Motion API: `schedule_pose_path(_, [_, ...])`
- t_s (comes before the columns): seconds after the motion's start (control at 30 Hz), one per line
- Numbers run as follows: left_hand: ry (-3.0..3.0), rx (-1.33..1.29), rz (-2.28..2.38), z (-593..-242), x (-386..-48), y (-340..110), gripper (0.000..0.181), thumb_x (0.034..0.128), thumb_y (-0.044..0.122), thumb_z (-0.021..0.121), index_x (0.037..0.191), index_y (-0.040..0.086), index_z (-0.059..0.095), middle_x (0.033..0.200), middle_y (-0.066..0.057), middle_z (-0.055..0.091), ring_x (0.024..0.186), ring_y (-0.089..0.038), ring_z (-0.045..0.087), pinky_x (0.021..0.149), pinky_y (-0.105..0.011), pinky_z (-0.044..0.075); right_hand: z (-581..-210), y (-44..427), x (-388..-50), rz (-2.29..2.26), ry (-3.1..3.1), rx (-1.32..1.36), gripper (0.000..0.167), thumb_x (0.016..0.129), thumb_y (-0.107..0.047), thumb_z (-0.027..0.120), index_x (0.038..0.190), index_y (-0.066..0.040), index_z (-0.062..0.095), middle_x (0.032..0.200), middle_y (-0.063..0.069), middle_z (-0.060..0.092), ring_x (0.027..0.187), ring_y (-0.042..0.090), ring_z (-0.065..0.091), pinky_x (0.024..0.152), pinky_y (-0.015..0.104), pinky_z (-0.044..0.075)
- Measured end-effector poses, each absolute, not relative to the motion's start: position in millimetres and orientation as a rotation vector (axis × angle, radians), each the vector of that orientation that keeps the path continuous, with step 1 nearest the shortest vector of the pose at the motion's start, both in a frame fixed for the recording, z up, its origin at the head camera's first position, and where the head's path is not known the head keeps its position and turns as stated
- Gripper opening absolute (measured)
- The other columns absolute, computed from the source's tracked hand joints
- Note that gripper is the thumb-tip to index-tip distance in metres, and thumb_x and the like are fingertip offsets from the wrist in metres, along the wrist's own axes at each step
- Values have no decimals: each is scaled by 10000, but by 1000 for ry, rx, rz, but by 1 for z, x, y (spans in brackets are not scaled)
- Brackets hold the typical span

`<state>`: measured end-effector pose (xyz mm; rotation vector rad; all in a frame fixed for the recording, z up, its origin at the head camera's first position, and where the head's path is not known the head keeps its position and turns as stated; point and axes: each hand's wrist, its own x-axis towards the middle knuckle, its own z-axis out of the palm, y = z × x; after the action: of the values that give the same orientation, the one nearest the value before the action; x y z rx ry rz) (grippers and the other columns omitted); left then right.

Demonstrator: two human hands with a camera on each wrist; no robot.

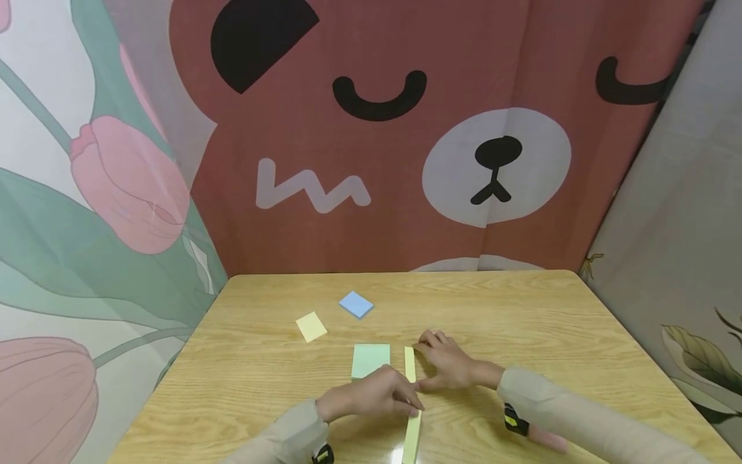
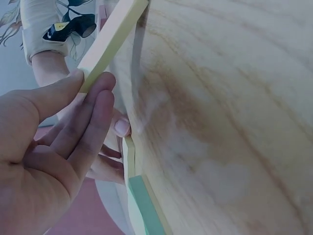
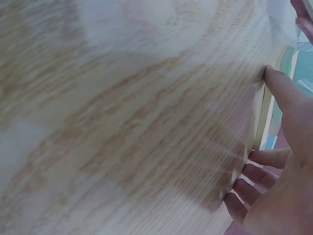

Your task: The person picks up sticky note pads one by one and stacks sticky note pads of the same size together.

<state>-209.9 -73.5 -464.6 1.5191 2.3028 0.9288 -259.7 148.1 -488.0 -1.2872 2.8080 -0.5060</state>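
My left hand (image 1: 378,394) pinches one end of a narrow yellow sticky-note pad (image 1: 411,441) between thumb and fingers. Its other end points toward me; in the left wrist view this pad (image 2: 110,41) slants upward from the fingertips. Ahead of it, a second narrow yellow sticky-note pad (image 1: 409,363) lies on the table. My right hand (image 1: 449,365) is spread beside that pad, thumb at its near end and index finger at its far end, the other fingertips down on the wood. A square green sticky-note pad (image 1: 371,359) lies just left, partly behind my left hand.
Farther back on the wooden table (image 1: 522,309) lie a blue sticky-note pad (image 1: 356,305) and a pale yellow square one (image 1: 311,327). Something pink (image 1: 547,439) shows partly under my right forearm. A curtain with a bear print (image 1: 377,238) hangs behind the table.
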Motion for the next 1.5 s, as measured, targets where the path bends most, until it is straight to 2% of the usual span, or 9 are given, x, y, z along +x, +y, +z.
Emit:
schedule_pose_path(0.2, [2352,1439,998,-466,-210,-74,122,907,55,707,997,-5,765,958,-29,741,842,106,621,755,-94,496,-489,148,-260,-513,2798,-1287,822,858,-528,722,1323,119,522,1223,121,447,998,202,375,814,360,358])
schedule_pose_path(0.67, [2504,1289,1031,-457,-229,-69,136,907,66,699,1008,9,770,940,-11,744,772,72,634,688,-97,502,-490,149,-262,-496,2796,-1281,752,824,-404,779,1322,101,530,1225,87,432,1011,201,375,810,348,348])
schedule_pose_path(0.93, [2554,1219,1036,-456,-240,-66,156,915,62,687,1037,2,764,923,-21,738,723,8,653,641,-112,508,-489,149,-260,-520,2788,-1269,751,836,-456,769,1301,90,547,1222,93,439,985,184,365,793,328,334])
schedule_pose_path(1.13, [2595,1149,1082,-454,-248,-62,154,921,44,684,1044,-11,759,953,-55,743,702,8,662,631,-114,512,-488,150,-260,-532,2769,-1271,699,838,-430,772,1328,21,559,1200,61,431,977,175,355,783,325,327])
schedule_pose_path(1.23, [2624,1123,1082,-452,-253,-61,168,926,46,680,1069,0,755,939,-50,746,702,-38,682,631,-117,511,-488,150,-260,-536,2775,-1272,702,839,-430,769,1352,-4,550,1189,40,427,961,166,346,768,316,319])
schedule_pose_path(1.5, [2640,1113,1048,-449,-266,-61,151,931,42,674,1046,6,765,929,-65,749,714,-119,708,629,-120,511,-488,149,-259,-494,2801,-1286,741,841,-424,767,1342,65,522,1228,84,441,986,185,378,803,351,365])
